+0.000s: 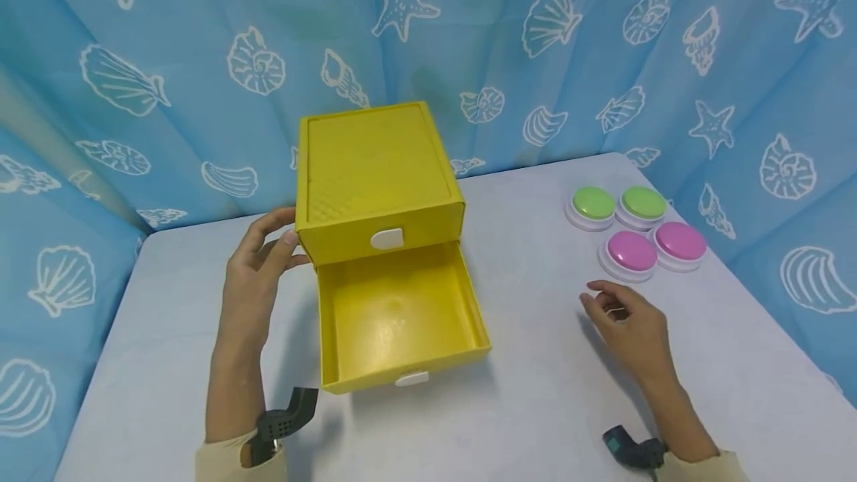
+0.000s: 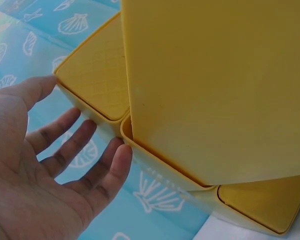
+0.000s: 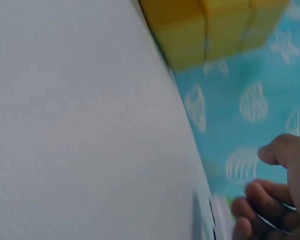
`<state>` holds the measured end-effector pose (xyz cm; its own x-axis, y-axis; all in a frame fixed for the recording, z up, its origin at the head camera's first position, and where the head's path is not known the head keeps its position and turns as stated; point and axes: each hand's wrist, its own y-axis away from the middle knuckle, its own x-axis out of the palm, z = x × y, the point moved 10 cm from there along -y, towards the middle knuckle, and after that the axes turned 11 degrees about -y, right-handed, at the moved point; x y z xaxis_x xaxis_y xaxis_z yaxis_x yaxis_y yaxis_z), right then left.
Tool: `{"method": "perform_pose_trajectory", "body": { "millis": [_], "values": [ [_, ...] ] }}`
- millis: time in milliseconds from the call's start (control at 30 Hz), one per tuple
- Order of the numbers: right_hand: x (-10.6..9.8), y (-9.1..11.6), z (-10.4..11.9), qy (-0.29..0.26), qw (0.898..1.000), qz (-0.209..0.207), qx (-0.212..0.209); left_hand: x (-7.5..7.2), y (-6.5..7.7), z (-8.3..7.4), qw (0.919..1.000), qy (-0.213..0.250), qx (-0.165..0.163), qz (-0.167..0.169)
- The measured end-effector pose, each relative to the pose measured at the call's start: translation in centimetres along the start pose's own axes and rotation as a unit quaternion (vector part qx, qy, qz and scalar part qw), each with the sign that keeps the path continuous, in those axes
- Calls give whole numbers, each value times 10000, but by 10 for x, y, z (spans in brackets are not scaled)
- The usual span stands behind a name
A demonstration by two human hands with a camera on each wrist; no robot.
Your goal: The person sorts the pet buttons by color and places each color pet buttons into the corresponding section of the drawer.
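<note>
A yellow drawer cabinet (image 1: pixel 378 162) stands on the table with a drawer (image 1: pixel 395 311) pulled out below its top one. The open drawer holds nothing inside and has a white handle (image 1: pixel 411 378). My left hand (image 1: pixel 257 266) is at the cabinet's left side, fingers spread and gently bent. In the left wrist view, that hand's thumb (image 2: pixel 42 89) meets the front edge of the cabinet, while the other fingers reach along its side. My right hand (image 1: pixel 629 326) hovers over the table at right, fingers loosely curled around nothing, below the pink push buttons.
Two green push buttons (image 1: pixel 594 204) and two pink push buttons (image 1: pixel 632 251) on white bases sit together at the table's back right. A blue curtain (image 1: pixel 469 43) with white shell patterns hangs behind and beside the white table (image 1: pixel 535 407).
</note>
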<state>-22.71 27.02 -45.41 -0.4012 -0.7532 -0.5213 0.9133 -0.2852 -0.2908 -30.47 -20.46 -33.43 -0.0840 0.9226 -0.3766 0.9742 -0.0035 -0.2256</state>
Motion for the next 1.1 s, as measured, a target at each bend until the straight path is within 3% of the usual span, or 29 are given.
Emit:
{"method": "perform_pose_trajectory", "body": {
  "millis": [200,500,700,800,933,1100],
  "values": [
    [-38,-35,-40,370,9973,-595,227,-1,2,1,9999,-125,-80,-38],
    [-43,-50,-88,807,9903,-106,1129,1,3,1,9998,-108,-136,-18],
    [-43,-64,-90,721,9934,-78,889,1,0,0,9999,-90,-78,-60],
    [-43,-67,-93,666,9927,-110,1004,2,0,0,10000,-57,-51,-26],
    [-47,-58,-95,680,9888,-273,1301,1,-1,1,10000,-43,-63,38],
    [-54,-41,-78,415,9852,-733,1491,0,0,-1,9999,40,-43,113]
  ]
}}
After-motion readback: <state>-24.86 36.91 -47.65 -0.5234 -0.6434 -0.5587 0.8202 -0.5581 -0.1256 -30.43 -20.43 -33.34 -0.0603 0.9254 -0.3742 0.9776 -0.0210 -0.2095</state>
